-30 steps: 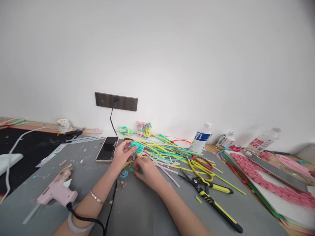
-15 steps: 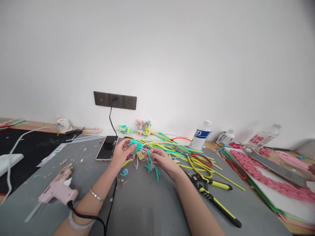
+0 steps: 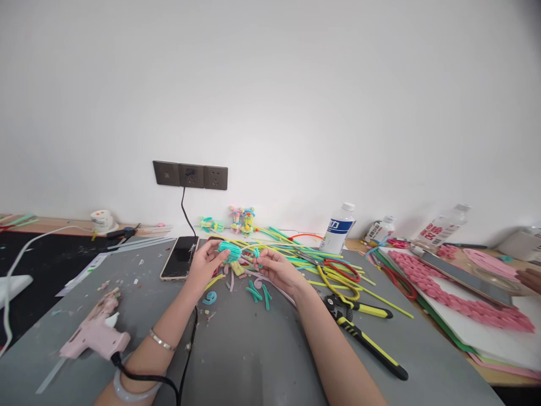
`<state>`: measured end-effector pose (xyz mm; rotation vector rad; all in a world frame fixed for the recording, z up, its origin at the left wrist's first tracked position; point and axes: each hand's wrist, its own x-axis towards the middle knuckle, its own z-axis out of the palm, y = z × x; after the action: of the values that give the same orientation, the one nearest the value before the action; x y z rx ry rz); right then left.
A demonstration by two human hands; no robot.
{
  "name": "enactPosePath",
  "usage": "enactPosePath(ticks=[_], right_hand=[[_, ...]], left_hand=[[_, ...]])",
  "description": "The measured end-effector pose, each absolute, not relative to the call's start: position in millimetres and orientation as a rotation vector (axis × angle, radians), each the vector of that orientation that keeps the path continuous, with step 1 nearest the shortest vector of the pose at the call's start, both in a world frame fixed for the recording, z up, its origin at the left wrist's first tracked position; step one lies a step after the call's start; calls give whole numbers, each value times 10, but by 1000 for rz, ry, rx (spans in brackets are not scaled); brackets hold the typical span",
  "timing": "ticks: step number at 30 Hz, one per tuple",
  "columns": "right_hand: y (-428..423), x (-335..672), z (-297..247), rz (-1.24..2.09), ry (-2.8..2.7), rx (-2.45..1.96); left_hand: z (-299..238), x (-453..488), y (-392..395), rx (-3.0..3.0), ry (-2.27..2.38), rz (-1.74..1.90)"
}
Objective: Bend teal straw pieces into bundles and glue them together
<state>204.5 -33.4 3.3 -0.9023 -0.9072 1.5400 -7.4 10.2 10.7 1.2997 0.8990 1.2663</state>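
Three plastic bottles stand or lie at the far right of the grey counter [image 3: 253,361]: a white-capped bottle with a blue label [image 3: 337,230] upright near the wall, and two more bottles [image 3: 439,226] tilted or lying beyond it; whether any holds liquid cannot be told; a white box [image 3: 520,243] sits at the far right edge, its contents hidden.

The left hand [image 3: 205,263] reaches forward with the forearm flat over the counter, a bangle and a bracelet at the wrist; its grip is closed around a teal coiled bundle [image 3: 230,251], fingers curled on its near side, thumb on top; the bundle is raised just above the counter, near the phone [image 3: 178,257]. The right hand [image 3: 275,269] comes in from the right, palm turned inward, fingertips pinched on a short teal strip [image 3: 256,253] just beside the bundle; the two hands almost meet.

Below them lie cut teal pieces [image 3: 258,293]; a heap of yellow, green and teal sticks [image 3: 304,260] spreads to the right; yellow-handled pliers [image 3: 363,338] lie near the right forearm; a pink glue gun [image 3: 95,332] rests at the left, its black cord running under the left arm.
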Motion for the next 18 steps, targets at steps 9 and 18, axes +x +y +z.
enactPosePath(ticks=[9,18], right_hand=[[-356,2070,61,1630,-996,-835],[-412,2026,76,1640,-1101,-781]], left_hand=[[136,-62,3,1278,673,974],[184,-72,-81,1252,490,704]])
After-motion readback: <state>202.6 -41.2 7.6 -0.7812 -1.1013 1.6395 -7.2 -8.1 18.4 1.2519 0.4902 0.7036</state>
